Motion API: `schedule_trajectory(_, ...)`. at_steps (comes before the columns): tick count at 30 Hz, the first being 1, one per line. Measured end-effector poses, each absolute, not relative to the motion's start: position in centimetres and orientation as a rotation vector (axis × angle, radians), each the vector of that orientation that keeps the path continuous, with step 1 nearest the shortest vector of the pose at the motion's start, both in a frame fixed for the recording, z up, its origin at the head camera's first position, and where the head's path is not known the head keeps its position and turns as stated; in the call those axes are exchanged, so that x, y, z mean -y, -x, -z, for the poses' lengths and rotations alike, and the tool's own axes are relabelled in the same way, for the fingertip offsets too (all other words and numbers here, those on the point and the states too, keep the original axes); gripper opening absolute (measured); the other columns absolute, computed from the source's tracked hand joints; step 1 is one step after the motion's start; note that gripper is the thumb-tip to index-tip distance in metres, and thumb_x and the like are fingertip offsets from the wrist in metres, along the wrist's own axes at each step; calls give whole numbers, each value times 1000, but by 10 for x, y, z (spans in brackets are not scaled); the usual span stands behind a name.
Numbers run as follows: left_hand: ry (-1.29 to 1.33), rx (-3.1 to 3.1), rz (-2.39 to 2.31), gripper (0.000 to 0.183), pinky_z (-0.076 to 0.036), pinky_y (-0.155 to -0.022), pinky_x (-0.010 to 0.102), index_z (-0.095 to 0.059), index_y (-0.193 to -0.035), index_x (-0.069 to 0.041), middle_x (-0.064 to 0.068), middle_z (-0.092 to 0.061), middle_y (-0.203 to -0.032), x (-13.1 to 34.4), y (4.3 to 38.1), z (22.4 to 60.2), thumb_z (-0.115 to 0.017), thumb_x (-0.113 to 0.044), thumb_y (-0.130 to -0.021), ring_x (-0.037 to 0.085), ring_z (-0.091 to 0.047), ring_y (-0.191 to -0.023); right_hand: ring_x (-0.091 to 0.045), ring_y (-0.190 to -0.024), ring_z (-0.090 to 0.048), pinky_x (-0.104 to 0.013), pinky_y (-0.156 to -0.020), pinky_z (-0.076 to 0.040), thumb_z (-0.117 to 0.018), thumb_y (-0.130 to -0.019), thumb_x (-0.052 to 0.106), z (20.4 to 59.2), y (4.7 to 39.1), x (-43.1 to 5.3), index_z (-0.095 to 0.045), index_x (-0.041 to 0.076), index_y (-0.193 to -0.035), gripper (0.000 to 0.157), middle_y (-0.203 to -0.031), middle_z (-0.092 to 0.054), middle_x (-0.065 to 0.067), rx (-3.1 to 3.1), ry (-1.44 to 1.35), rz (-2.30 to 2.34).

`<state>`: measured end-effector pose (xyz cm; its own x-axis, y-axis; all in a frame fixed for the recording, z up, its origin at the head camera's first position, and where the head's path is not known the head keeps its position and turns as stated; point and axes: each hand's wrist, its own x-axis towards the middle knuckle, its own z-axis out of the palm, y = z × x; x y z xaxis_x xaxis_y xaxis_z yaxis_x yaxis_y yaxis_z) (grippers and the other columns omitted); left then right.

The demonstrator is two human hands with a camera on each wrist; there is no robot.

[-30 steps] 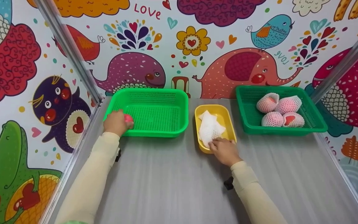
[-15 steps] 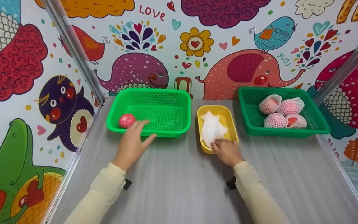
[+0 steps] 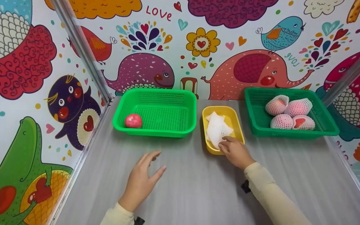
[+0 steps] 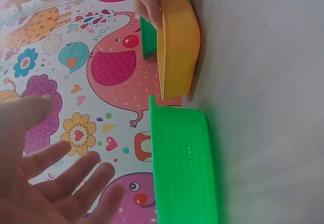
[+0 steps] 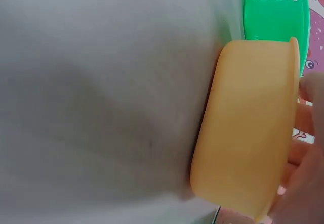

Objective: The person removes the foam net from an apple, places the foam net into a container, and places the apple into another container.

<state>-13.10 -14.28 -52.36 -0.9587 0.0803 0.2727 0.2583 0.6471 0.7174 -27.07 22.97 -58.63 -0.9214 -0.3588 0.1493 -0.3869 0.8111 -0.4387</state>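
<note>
A round pinkish-red fruit [image 3: 133, 121] lies in the front left corner of the bright green basket [image 3: 155, 132]. In front of that basket, my left hand [image 3: 141, 181] hovers over the table, holding nothing, thumb and fingers spread. White foam fruit nets [image 3: 217, 129] are heaped in a small yellow tray [image 3: 205, 125]. My right hand [image 3: 237, 152] reaches over the tray's near right rim, its fingertips at the near end of the nets. From the right wrist, the tray wall [image 5: 243, 128] partly hides those fingers, which look loosely bent.
At the right stands a dark green basket [image 3: 292, 133] with several fruits in foam nets [image 3: 281, 121]. Patterned walls [image 3: 198, 72] with metal corner strips enclose the grey table [image 3: 192, 193] at the back and sides.
My left hand let go of the fruit in the bright green basket and drew back toward me. My right hand stayed at the yellow tray, its fingers loosening slightly.
</note>
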Motion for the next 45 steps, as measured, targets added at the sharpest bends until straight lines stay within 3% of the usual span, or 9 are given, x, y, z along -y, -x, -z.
schedule_trajectory(12, 315, 2701, 1305, 47, -55, -102, 46, -64, -146, -17, -8, -65, -137, 132, 104, 549, -79, -29, -103, 18, -63, -125, -38, -111, -67, -56, -99, -56, -74, -100, 3, 552, 277, -292, -78, -3, -113, 15, -119, -71, -18, 2769, -661, -580)
schedule_trajectory(23, 275, 2664, 1389, 40, -56, -99, 46, -65, -142, -18, -10, -65, -133, 132, 95, 554, -76, -25, -105, 18, -63, -122, -39, -106, -65, -61, -93, -56, -71, -99, -1, 534, 279, -361, -74, -2, -116, 17, -115, -70, -19, 2754, -536, -540)
schedule_trajectory(30, 260, 2664, 1446, 37, -57, -99, 46, -65, -142, -19, -12, -65, -133, 128, 91, 558, -74, -29, -107, 15, -63, -122, -46, -105, -64, -68, -92, -53, -74, -95, -6, 528, 283, -399, -72, -6, -115, 19, -115, -69, -26, 2720, -446, -543)
schedule_trajectory(37, 208, 2671, 1434, 37, -56, -100, 47, -65, -142, -19, -10, -65, -132, 132, 88, 559, -73, -28, -107, 16, -63, -123, -49, -103, -59, -70, -90, -50, -69, -100, -1, 521, 294, -439, -70, -9, -115, 17, -110, -66, -29, 2787, -263, -513)
schedule_trajectory(45, 159, 2664, 1414, 38, -56, -100, 48, -65, -142, -19, -9, -65, -133, 137, 84, 560, -75, -21, -106, 16, -62, -123, -62, -125, -41, -79, -107, -38, -62, -106, 7, 513, 307, -482, -55, -12, -139, 39, -137, -46, -43, 2937, 103, -534)
